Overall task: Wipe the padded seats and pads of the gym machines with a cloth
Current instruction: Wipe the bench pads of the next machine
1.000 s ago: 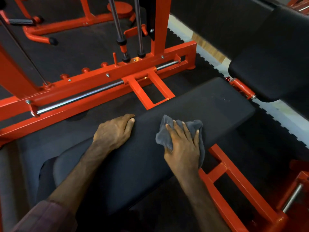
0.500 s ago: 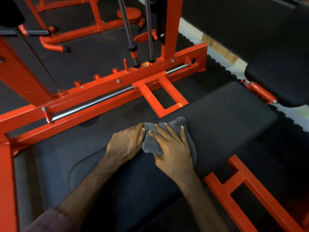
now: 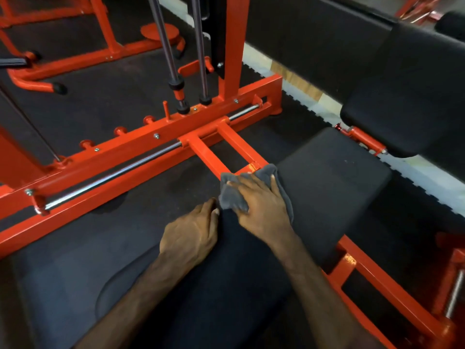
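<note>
A long black padded seat [image 3: 332,187] runs from the lower middle toward the right. My right hand [image 3: 261,205] lies flat on a grey cloth [image 3: 231,195] and presses it onto the seat's left edge, beside an orange bracket. My left hand [image 3: 191,235] rests on the same edge just behind the cloth, fingers laid along the pad's side. A second black pad [image 3: 407,96], angled upward, stands at the right beyond the seat's far end.
The orange machine frame [image 3: 141,147] with a chrome rail [image 3: 110,177] crosses the left. Two chrome guide rods [image 3: 198,46] rise behind it. An orange frame bar [image 3: 392,293] runs under the seat at lower right. Black rubber flooring surrounds everything.
My right hand has slid the cloth across the seat from its near-right side to its left edge and then forward along it. My left hand has stayed on the edge.
</note>
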